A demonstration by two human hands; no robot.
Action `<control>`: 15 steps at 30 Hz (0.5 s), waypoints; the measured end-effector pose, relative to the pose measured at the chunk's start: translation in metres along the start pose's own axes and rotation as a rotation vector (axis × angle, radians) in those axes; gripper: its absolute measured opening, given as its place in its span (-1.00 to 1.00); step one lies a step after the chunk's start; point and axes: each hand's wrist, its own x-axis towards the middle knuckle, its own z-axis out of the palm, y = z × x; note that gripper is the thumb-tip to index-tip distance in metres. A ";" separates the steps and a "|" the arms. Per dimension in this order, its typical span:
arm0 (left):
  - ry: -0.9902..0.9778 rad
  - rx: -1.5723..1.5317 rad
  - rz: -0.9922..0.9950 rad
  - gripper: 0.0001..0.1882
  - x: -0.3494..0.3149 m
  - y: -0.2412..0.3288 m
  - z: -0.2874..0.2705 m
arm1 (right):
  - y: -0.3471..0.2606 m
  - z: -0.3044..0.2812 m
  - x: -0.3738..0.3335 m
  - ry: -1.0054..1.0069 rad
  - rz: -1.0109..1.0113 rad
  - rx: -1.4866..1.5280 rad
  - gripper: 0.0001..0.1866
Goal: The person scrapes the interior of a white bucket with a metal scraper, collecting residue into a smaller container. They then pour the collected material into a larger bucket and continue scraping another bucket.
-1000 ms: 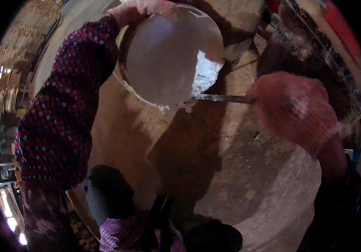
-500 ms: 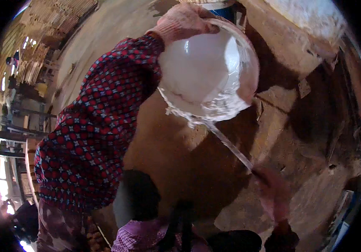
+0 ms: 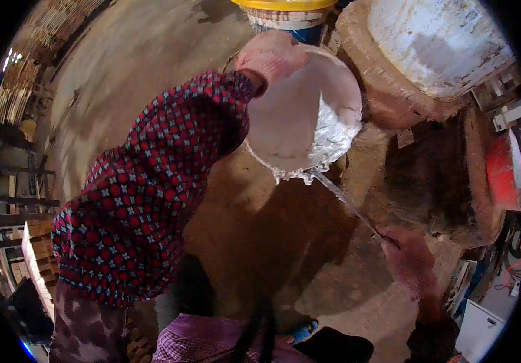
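My left hand [image 3: 272, 57], in a pale pink knitted glove, grips the far rim of a round tub [image 3: 284, 127] whose inside is coated white. Thick white paste [image 3: 330, 130] shows at the tub's right side and clings in ragged lumps along its near rim. My right hand [image 3: 408, 260], gloved in pink, is closed around the near end of a thin metal rod [image 3: 348, 202]. The rod's far end meets the near rim; whether it is fixed there or only touches cannot be made out. A patterned dark red sleeve [image 3: 157, 163] covers my left arm.
Beyond the tub stands a bucket with a yellow rim [image 3: 287, 5]. A large white-crusted vessel [image 3: 436, 54] sits at the far right, above a dark recess [image 3: 427, 175]. A red container [image 3: 505, 169] and a white box [image 3: 481, 330] are at the right edge.
The view has shifted, bringing the yellow-rimmed bucket and more of the right side into sight. Both hands keep their grips. Bright light now covers less of the tub's inside.
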 end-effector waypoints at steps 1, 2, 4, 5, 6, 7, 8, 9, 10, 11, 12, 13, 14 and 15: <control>-0.010 0.003 -0.014 -0.50 -0.006 0.006 -0.002 | -0.001 -0.003 0.004 -0.024 -0.027 -0.026 -0.74; 0.048 -0.006 -0.017 -0.52 -0.009 0.008 -0.001 | -0.001 -0.006 0.008 -0.048 -0.055 -0.053 -0.75; 0.027 -0.067 -0.048 -0.53 -0.006 0.015 0.002 | 0.006 -0.001 0.011 0.002 -0.080 -0.008 -0.75; 0.008 -0.089 -0.079 -0.53 -0.006 0.018 -0.002 | 0.005 -0.001 0.013 0.009 -0.099 0.018 -0.75; -0.026 -0.054 -0.096 -0.53 -0.009 0.025 -0.009 | 0.003 -0.002 0.014 0.000 -0.073 0.038 -0.75; -0.039 -0.032 -0.140 -0.54 -0.007 0.024 -0.010 | 0.000 -0.002 0.013 -0.009 -0.049 0.060 -0.75; -0.052 -0.001 -0.186 -0.55 -0.005 0.018 -0.011 | -0.005 -0.003 0.011 -0.022 -0.028 0.089 -0.75; -0.063 0.024 -0.232 -0.55 -0.004 0.015 -0.016 | -0.009 -0.002 0.009 -0.031 -0.059 0.092 -0.75; -0.109 0.048 -0.264 -0.57 -0.005 0.032 -0.034 | -0.008 0.000 0.004 -0.023 -0.091 0.101 -0.75; -0.115 0.072 -0.248 -0.57 0.000 0.035 -0.043 | -0.007 0.004 0.000 -0.016 -0.126 0.113 -0.75; -0.168 0.009 -0.198 -0.57 0.013 0.038 -0.010 | 0.004 0.013 -0.006 0.038 -0.061 0.098 -0.75; -0.198 0.005 -0.167 -0.57 0.023 0.045 -0.001 | 0.012 0.023 -0.011 0.087 -0.044 0.127 -0.75; -0.191 0.046 -0.189 -0.57 0.023 0.048 -0.019 | 0.008 0.022 -0.011 0.126 -0.081 0.184 -0.75; -0.205 0.047 -0.186 -0.57 0.029 0.050 -0.016 | 0.000 0.011 -0.005 0.056 0.002 0.199 -0.74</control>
